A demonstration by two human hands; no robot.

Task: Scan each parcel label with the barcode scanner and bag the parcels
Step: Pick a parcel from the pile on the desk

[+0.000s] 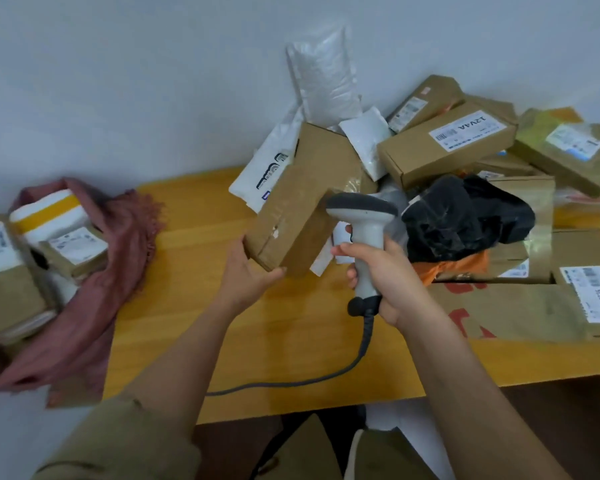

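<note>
Brown cardboard fills the left hand [248, 268]: it holds a plain oblong cardboard box [297, 216] from below, thumb on the near edge and fingers under the bottom corner, the box tilted up above the yellow wooden table [194, 271]. Just beside it, the right hand [383, 271] is wrapped around the handle of a pale grey barcode scanner with a dark grey head [362, 230], head uppermost and close to the box's right face; its dark cable [326, 374] trails down across the table toward the near edge. No label shows on the faces of the box turned to the camera. Behind and to the right lies a heap of parcels [447, 147]: brown cartons with white printed labels, white plastic mailers leaning on the pale wall [118, 81], a crumpled black plastic bag [465, 220] over an orange one. At the far left, a dusty pink cloth bag [118, 244] sits open at the table's end, with several labelled parcels inside it, one white with a yellow band [47, 213].
</note>
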